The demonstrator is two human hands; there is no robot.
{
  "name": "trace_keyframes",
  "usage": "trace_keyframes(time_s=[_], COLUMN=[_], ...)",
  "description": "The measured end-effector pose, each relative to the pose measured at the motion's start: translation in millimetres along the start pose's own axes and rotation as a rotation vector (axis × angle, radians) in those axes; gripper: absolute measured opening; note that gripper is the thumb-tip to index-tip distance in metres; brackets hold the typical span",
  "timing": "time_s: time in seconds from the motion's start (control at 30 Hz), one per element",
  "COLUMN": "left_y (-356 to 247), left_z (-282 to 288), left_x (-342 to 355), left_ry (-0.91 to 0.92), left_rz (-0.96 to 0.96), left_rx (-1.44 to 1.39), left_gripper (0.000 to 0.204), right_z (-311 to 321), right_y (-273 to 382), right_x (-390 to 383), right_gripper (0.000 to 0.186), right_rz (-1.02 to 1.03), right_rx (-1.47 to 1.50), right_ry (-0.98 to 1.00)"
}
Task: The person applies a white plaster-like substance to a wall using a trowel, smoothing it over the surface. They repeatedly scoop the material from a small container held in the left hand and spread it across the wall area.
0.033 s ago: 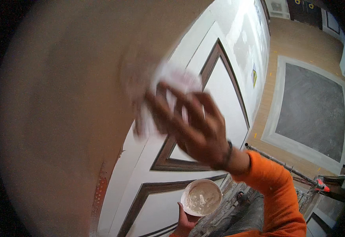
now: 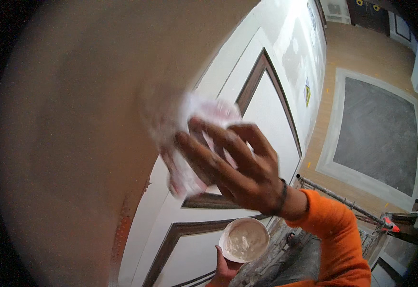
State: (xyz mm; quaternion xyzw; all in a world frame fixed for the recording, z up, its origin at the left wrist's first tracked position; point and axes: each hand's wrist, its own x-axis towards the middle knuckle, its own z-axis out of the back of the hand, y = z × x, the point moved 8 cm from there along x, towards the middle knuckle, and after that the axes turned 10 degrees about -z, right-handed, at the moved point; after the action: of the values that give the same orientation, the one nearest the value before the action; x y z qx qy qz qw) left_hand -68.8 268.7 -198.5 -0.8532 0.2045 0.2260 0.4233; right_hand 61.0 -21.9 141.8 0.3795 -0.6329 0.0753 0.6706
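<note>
My right hand (image 2: pixel 237 167), in an orange sleeve, holds a crumpled white-and-pink sheet (image 2: pixel 213 111) against the brown wall surface (image 2: pixel 75 134). Motion smears the sheet; whether it is cloth or plastic I cannot tell. Its fingers are bent over the sheet and the palm faces the wall. Lower down, my left hand (image 2: pixel 225 269) grips a white bowl (image 2: pixel 222 239) from below, thumb up along its side. Beige paste (image 2: pixel 245 240) lies inside the bowl, which sits below my right wrist.
White panels with dark brown moulding (image 2: pixel 290 115) run beside the brown surface. Metal scaffold tubes (image 2: pixel 340 197) stand at the right, by an orange-red cone (image 2: pixel 389 224). Far below is a floor with a dark grey rectangle (image 2: pixel 378 134) edged in pale grey.
My right hand has slid down along the wall with the crumpled sheet. The left hand and the bowl stay nearly where they were.
</note>
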Motion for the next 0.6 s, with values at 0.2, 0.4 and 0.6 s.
trace_keyframes(time_s=[0.2, 0.4, 0.6], left_y=[-9.2, -8.6, -11.0], left_z=[20.7, 14.8, 22.2], left_x=[-12.1, -8.6, -31.1], left_ry=[-0.087, -0.081, -0.047], left_rz=[-0.008, -0.005, 0.05], left_rx=[0.083, 0.011, -0.097], left_gripper=[0.085, 0.081, 0.076], right_z=[29.2, 5.5, -16.8], right_y=[-125.5, -131.8, 47.9], right_x=[99.4, 116.3, -17.6], right_gripper=[0.033, 0.037, 0.033], right_rz=[-0.328, -0.146, -0.297], right_rx=[-0.245, -0.322, 0.146], right_ry=[-0.211, -0.126, -0.002])
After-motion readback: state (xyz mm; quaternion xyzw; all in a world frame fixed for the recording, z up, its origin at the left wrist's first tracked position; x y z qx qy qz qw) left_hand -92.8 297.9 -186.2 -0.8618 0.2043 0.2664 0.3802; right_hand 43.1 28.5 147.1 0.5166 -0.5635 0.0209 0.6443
